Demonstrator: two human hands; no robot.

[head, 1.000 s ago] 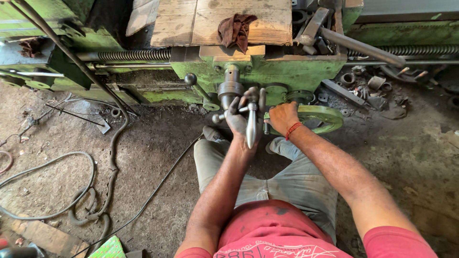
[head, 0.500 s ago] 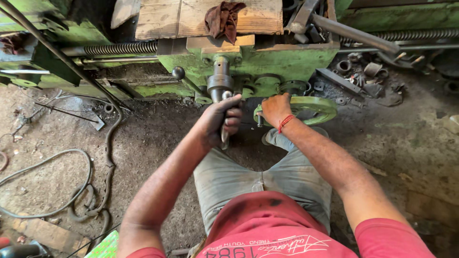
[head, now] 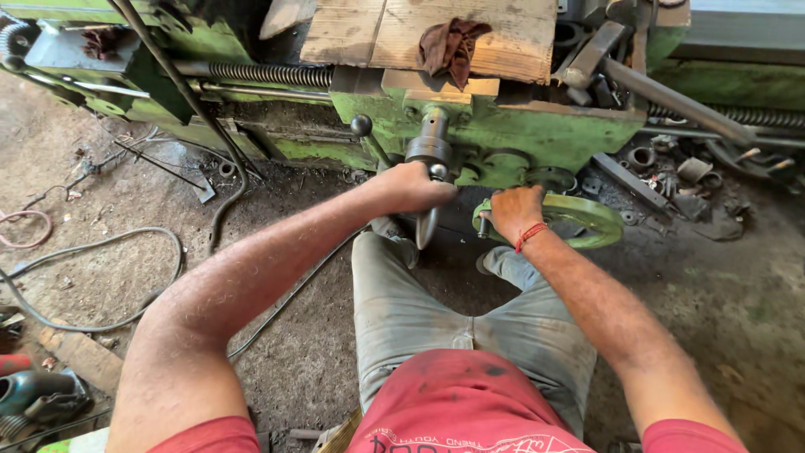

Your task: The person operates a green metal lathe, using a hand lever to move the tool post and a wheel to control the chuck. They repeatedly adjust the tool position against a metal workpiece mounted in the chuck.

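Observation:
I stand at a green lathe carriage (head: pixel 537 134). My left hand (head: pixel 412 186) is closed around a steel crank handle (head: pixel 426 222) that hangs from a round metal hub (head: pixel 431 138) on the carriage front; one handle tip points down below my fist. My right hand (head: pixel 513 210), with a red thread at the wrist, grips the near rim of a green handwheel (head: pixel 587 220) to the right of the crank. A black ball lever (head: pixel 361 126) sticks out just left of the hub.
Wooden boards (head: pixel 495 38) with a dark rag (head: pixel 451 44) lie on the carriage. A lead screw (head: pixel 260 74) runs left. Scrap metal parts (head: pixel 688 180) litter the right floor; cables (head: pixel 101 252) and a tool (head: pixel 33 394) lie on the left floor.
My left hand has turned the crank handle, moving from the handle's right side to gripping it from the left. The camera has come closer. My right hand stays on the handwheel.

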